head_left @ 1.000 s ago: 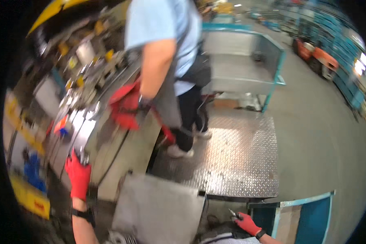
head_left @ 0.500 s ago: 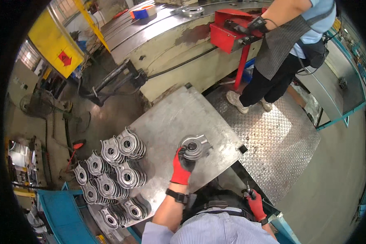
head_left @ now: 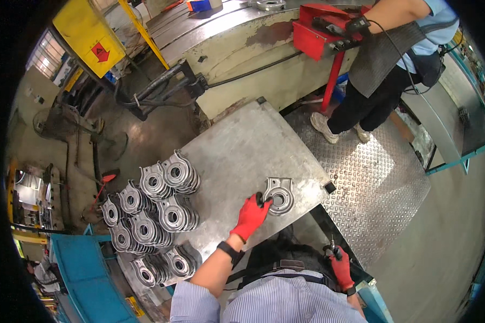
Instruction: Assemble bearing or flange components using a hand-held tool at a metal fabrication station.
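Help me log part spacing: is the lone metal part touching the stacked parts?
Apart. The head view shows a broad stretch of grey tabletop between the lone metal part and the stacked parts.

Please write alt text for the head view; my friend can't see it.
A red-gloved left hand touches a ringed metal part on a metal table, with similar parts stacked at left. The right hand holds a slim tool; another person stands nearby.
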Demonstrator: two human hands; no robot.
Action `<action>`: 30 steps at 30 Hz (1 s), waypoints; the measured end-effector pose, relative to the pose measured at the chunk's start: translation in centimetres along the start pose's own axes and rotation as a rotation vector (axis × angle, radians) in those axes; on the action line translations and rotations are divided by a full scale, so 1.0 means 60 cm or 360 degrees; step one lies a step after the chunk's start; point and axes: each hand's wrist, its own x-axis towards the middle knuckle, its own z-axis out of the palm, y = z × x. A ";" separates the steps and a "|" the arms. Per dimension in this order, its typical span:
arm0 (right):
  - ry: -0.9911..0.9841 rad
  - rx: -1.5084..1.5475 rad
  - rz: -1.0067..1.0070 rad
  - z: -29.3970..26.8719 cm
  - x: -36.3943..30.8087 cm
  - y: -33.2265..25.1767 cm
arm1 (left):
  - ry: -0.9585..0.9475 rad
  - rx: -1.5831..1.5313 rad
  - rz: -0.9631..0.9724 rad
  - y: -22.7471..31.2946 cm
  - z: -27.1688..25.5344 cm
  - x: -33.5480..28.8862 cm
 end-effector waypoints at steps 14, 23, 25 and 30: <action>-0.0018 0.0044 -0.0139 0.044 -0.028 -0.090 | 0.0076 -0.0043 0.0041 -0.023 -0.027 -0.010; -0.0288 -0.0223 -0.0196 0.131 -0.055 -0.146 | -0.0086 -0.0377 -0.0321 -0.138 -0.039 -0.138; -0.0333 -0.0340 -0.0242 0.161 -0.058 -0.154 | -0.0166 -0.0355 -0.0466 -0.165 -0.026 -0.144; -0.0298 -0.0540 -0.0249 0.222 -0.044 -0.138 | -0.0059 -0.0303 -0.0269 -0.149 -0.017 -0.138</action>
